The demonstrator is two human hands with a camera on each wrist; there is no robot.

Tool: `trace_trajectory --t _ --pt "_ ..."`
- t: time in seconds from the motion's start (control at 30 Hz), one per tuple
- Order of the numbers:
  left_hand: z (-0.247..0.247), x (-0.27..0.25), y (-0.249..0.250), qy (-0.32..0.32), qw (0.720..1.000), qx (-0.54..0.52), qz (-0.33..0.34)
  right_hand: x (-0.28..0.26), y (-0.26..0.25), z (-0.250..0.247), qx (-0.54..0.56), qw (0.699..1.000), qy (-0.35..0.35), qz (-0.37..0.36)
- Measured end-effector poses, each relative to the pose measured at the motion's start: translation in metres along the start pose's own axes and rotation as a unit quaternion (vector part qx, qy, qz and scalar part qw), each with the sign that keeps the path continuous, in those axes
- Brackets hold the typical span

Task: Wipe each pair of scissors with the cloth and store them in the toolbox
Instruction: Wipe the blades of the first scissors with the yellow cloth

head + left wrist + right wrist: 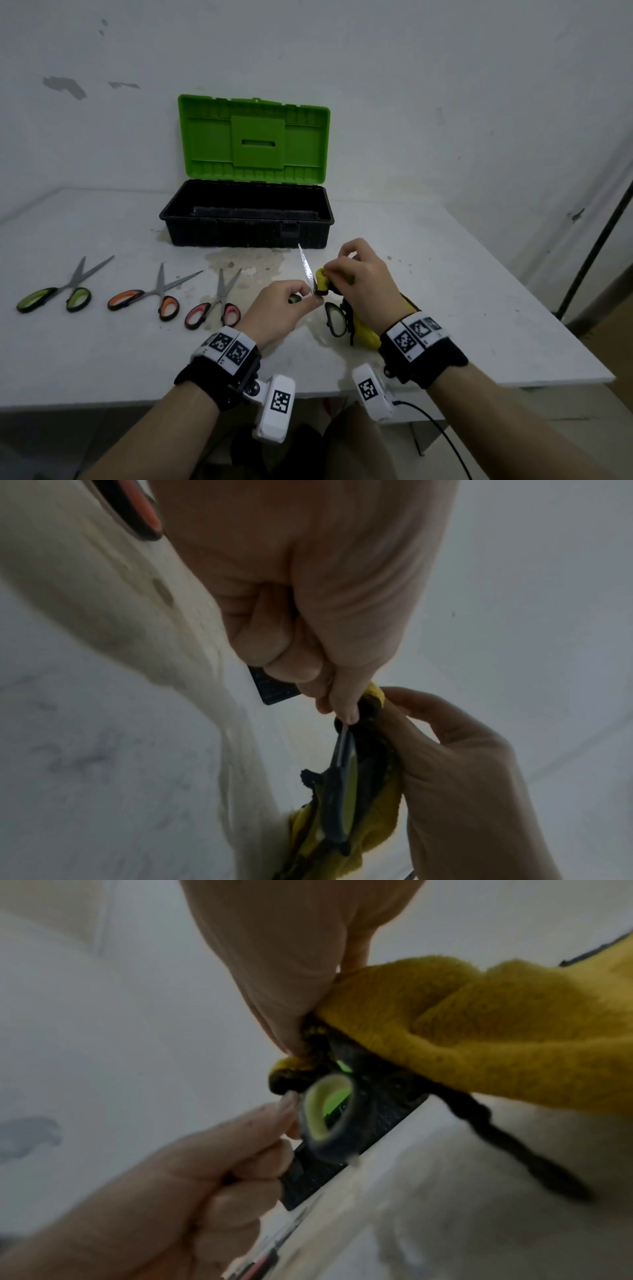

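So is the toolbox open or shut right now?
Open. The toolbox has its green lid standing upright behind the black base, and no scissors show in the part of the inside visible.

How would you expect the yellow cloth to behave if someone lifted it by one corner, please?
Probably floppy: the yellow cloth bunches and drapes under the right hand. Likely light and grippy rather than slippery, given its fuzzy pile in the right wrist view.

Held scissors (310, 274): lower blades and pivot covered by the yellow cloth (323, 281) and the fingers of both hands; only one blade tip and one handle loop visible. Toolbox (246, 219) floor too dark to read. Both wrist views blurred; orange-handled scissors (137, 512) cut off at the left wrist view's top edge.
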State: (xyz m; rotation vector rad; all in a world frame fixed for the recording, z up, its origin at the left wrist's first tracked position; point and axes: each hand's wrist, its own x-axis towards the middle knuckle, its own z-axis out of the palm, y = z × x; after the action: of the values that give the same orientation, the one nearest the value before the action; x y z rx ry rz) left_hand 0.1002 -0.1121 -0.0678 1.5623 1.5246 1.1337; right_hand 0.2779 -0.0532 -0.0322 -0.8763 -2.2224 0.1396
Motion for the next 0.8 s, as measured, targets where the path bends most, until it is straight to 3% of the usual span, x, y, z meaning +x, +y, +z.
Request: trace_trajectory --t 0.1,0.23,0.33,0.47,0.57,0.73,0.8 --pt "0.001 0.000 0.000 0.022 1.000 0.002 0.005 -0.005 -0.003 0.004 -0.056 0.998 0.009 -0.013" --pt "-0.001 0.004 -0.002 0.042 0.999 -0.008 0.026 -0.016 -0.010 0.002 -0.082 0.995 -0.054 -0.002" --pt "0.001 0.005 0.001 0.041 0.999 -0.012 0.029 -0.016 -0.012 0.003 0.000 0.998 -0.023 0.053" --pt "0.004 0.005 0.004 0.038 0.999 -0.012 0.027 -0.012 -0.011 0.007 0.065 0.996 0.017 0.063" --pt "0.002 0.004 0.003 0.031 0.999 -0.028 0.007 -0.014 -0.008 0.005 0.059 0.997 -0.003 0.054" --pt "-0.004 0.002 0.003 0.034 0.999 -0.013 -0.007 -0.016 -0.003 -0.003 0.045 0.997 0.062 -0.018" --pt "-0.006 0.002 0.002 0.032 0.999 -0.006 -0.012 -0.017 0.000 -0.004 0.039 0.997 0.058 -0.034"
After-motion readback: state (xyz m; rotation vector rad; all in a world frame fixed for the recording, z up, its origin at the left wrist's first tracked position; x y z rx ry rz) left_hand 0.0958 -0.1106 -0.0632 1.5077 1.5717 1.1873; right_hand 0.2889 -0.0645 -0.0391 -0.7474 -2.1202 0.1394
